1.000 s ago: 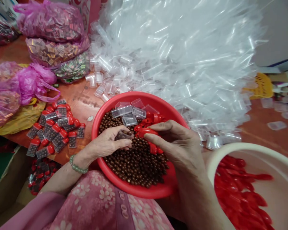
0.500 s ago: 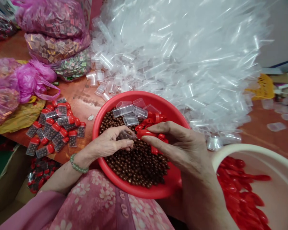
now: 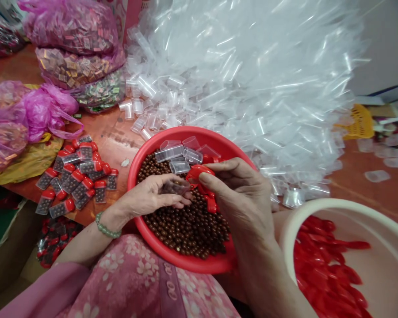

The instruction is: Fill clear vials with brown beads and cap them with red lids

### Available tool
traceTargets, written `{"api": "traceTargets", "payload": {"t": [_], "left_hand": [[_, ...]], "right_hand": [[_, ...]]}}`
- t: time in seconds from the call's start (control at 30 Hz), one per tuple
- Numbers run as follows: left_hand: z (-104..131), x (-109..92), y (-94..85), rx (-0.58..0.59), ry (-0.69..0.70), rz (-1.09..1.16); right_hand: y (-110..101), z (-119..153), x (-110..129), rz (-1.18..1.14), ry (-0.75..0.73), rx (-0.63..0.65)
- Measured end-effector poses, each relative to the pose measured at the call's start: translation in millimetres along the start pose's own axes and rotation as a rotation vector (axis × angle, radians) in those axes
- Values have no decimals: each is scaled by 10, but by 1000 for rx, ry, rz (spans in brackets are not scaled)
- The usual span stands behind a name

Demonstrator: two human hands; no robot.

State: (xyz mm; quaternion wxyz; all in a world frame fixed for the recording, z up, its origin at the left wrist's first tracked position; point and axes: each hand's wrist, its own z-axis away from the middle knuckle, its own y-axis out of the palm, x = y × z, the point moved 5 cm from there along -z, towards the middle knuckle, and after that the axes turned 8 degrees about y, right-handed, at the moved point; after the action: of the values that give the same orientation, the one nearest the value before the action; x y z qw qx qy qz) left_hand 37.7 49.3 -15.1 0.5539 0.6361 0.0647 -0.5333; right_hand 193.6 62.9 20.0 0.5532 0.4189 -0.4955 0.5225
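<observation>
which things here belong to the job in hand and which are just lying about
Seem part of the job:
- clear container in left hand
- red piece in right hand
- red basin, brown balls
- clear pile
- capped containers

Seem just lying about:
- pink bags
- yellow slotted thing

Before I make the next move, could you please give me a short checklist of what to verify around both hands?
1. Left hand has hold of a clear container: ok.
2. Brown balls are in that container: ok, some show through its side.
3. Container filled right up: cannot tell, fingers hide part of it.
4. Right hand pinches a red piece: ok.
5. Red piece fitted onto the container: not ok, each hand holds its own part.
6. Loose clear containers inside the red basin: ok.
</observation>
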Motion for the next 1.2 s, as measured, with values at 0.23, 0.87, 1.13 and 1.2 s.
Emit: {"api": "traceTargets", "payload": {"t": [0.23,0.87,1.13,1.2], "left_hand": [[58,-162,23,18,77,-231],[-117,-86,35,50,78,-177],[-71,28,-40,127,-2,-20],[-62,33,-40,134,-13,11]], "right_hand": [[4,44,-4,-7,-32,-62],[175,139,24,78,-113,-13],[215,-32,-95,9,34,63],[222,-64,-113,-4,58,90]]}}
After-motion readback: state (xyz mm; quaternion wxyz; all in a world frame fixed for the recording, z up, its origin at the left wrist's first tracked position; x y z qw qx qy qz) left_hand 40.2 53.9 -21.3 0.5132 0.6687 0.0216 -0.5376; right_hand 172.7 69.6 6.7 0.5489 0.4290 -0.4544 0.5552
